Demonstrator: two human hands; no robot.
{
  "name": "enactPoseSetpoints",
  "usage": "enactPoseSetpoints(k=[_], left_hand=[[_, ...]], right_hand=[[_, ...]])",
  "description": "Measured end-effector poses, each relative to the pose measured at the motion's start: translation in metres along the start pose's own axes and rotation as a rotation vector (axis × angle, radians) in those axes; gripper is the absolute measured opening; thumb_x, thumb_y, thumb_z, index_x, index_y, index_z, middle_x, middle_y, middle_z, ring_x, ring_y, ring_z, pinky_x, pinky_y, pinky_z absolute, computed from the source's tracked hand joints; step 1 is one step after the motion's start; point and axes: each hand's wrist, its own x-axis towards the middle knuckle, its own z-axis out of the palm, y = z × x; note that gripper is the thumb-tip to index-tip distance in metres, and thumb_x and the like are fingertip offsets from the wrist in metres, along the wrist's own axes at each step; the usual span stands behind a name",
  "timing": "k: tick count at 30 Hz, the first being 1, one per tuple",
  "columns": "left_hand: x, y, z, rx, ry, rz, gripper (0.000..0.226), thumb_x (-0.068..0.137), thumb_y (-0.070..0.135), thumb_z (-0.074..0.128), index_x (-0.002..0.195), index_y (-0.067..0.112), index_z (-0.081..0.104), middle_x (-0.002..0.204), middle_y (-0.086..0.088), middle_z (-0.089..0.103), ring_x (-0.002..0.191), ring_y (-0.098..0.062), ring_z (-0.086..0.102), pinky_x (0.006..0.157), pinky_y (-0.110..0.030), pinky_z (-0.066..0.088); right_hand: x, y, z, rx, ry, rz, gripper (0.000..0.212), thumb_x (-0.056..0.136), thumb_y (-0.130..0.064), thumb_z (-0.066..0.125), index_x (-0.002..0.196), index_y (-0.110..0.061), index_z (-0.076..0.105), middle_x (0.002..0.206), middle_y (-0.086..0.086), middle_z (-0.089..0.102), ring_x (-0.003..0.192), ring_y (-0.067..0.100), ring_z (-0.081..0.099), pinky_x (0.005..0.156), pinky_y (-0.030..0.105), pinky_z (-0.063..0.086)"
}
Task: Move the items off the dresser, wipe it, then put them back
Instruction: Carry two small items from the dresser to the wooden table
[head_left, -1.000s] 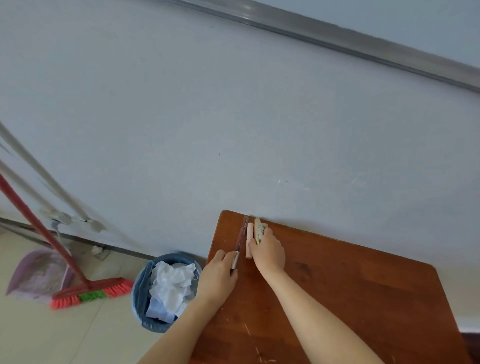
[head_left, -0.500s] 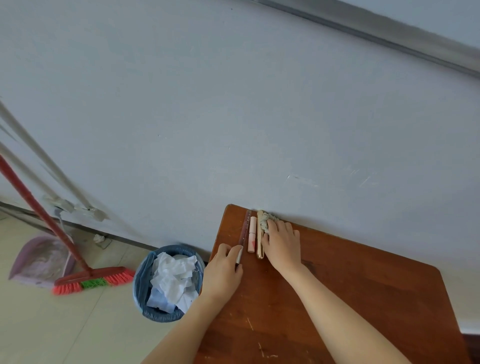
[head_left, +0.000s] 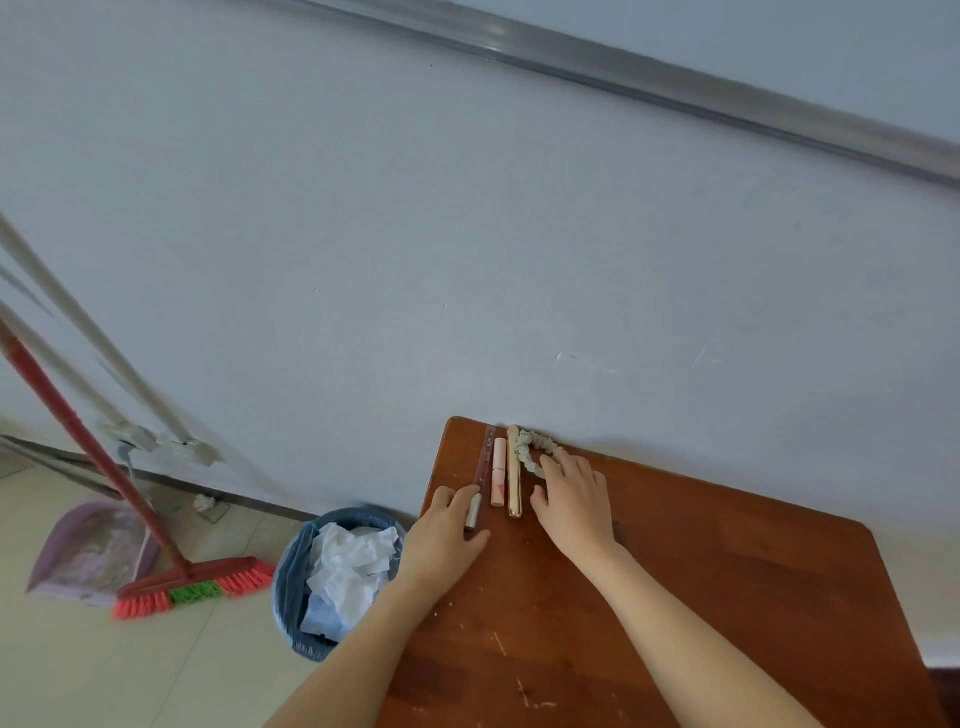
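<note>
The dresser holds three tubes side by side at its upper-left corner, long axes pointing at the wall, with a scrunchie just to their right. The left hand touches the dark tube at its near end with relaxed fingers. The right hand rests spread fingertips on the scrunchie.

A pale blue-grey wall fills most of the view, crossed high up by a grey rail. The floor is cream tile. A red broom leans beside a dustpan, possibly lilac. A blue wastebasket of crumpled paper stands beside the brown wooden bench.
</note>
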Motion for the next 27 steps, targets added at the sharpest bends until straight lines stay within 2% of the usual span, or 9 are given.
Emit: enactPoseSetpoints(k=[4, 7, 10, 12, 15, 17, 20, 25, 27], left_hand=[[-0.007, 0.001, -0.012, 0.098, 0.043, 0.047, 0.051, 0.091, 0.04, 0.046, 0.138, 0.023, 0.035, 0.134, 0.003, 0.042, 0.121, -0.014, 0.043, 0.091, -0.026, 0.043], [-0.015, 0.009, -0.023, 0.226, 0.104, 0.089, 0.065, 0.084, 0.054, 0.022, 0.132, 0.018, 0.046, 0.131, 0.001, 0.05, 0.123, -0.022, 0.043, 0.096, -0.033, 0.04], [-0.019, 0.019, -0.031, 0.4, 0.15, 0.168, 0.056, 0.079, 0.049, 0.029, 0.107, 0.02, 0.067, 0.11, 0.002, 0.067, 0.102, -0.025, 0.063, 0.076, -0.037, 0.054], [-0.024, 0.031, -0.038, 0.518, 0.141, 0.202, 0.049, 0.078, 0.049, 0.034, 0.102, 0.023, 0.069, 0.106, 0.003, 0.069, 0.098, -0.022, 0.067, 0.07, -0.033, 0.056], [-0.029, 0.046, -0.037, 0.586, 0.123, 0.279, 0.052, 0.078, 0.049, 0.034, 0.109, 0.021, 0.065, 0.112, 0.002, 0.067, 0.102, -0.022, 0.065, 0.073, -0.034, 0.055], [-0.031, 0.06, -0.033, 0.586, 0.068, 0.269, 0.062, 0.079, 0.052, 0.027, 0.12, 0.02, 0.06, 0.125, -0.001, 0.061, 0.115, -0.024, 0.058, 0.085, -0.038, 0.052], [-0.03, 0.077, -0.018, 0.583, -0.06, 0.361, 0.077, 0.08, 0.057, 0.004, 0.143, 0.021, 0.029, 0.152, -0.002, 0.025, 0.142, -0.024, 0.018, 0.112, -0.042, 0.023], [-0.036, 0.103, 0.005, 0.612, -0.16, 0.599, 0.066, 0.089, 0.057, 0.007, 0.147, 0.024, 0.015, 0.156, 0.002, 0.011, 0.144, -0.02, 0.003, 0.116, -0.041, 0.009], [-0.046, 0.114, 0.012, 0.632, -0.211, 0.728, 0.076, 0.082, 0.06, -0.003, 0.147, 0.026, 0.015, 0.156, 0.003, 0.011, 0.145, -0.02, 0.003, 0.117, -0.04, 0.009]], right_hand=[[-0.028, 0.015, -0.009, 0.03, 0.052, -0.021, 0.044, 0.092, -0.023, 0.046, 0.134, -0.011, 0.043, 0.138, 0.007, 0.045, 0.13, 0.024, 0.038, 0.103, 0.039, 0.032], [-0.048, 0.031, -0.021, 0.004, 0.03, -0.025, 0.05, 0.094, -0.03, 0.041, 0.141, -0.016, 0.032, 0.145, 0.005, 0.035, 0.136, 0.021, 0.027, 0.108, 0.036, 0.026], [-0.063, 0.046, -0.033, -0.001, 0.0, -0.031, 0.055, 0.095, -0.039, 0.037, 0.145, -0.023, 0.02, 0.152, 0.002, 0.021, 0.141, 0.019, 0.013, 0.112, 0.036, 0.017], [-0.071, 0.053, -0.039, -0.001, -0.004, -0.029, 0.057, 0.095, -0.042, 0.036, 0.146, -0.024, 0.017, 0.154, 0.002, 0.016, 0.143, 0.02, 0.008, 0.114, 0.038, 0.013], [-0.087, 0.062, -0.042, -0.005, -0.005, 0.004, 0.057, 0.095, -0.043, 0.033, 0.146, -0.025, 0.014, 0.155, 0.001, 0.011, 0.143, 0.02, 0.004, 0.115, 0.038, 0.01], [-0.098, 0.069, -0.042, 0.003, 0.007, 0.049, 0.056, 0.096, -0.044, 0.032, 0.146, -0.026, 0.014, 0.155, 0.001, 0.01, 0.144, 0.02, 0.003, 0.115, 0.038, 0.009], [-0.124, 0.077, -0.04, 0.028, 0.026, 0.157, 0.056, 0.096, -0.044, 0.031, 0.146, -0.027, 0.014, 0.156, 0.001, 0.01, 0.144, 0.02, 0.002, 0.115, 0.038, 0.008], [-0.199, 0.079, -0.034, 0.054, 0.076, 0.45, 0.057, 0.095, -0.046, 0.031, 0.146, -0.028, 0.014, 0.156, 0.002, 0.009, 0.144, 0.021, 0.001, 0.116, 0.04, 0.007], [-0.238, 0.07, -0.03, 0.061, 0.101, 0.616, 0.057, 0.095, -0.047, 0.031, 0.146, -0.028, 0.014, 0.156, 0.002, 0.01, 0.144, 0.021, 0.002, 0.116, 0.04, 0.007]])
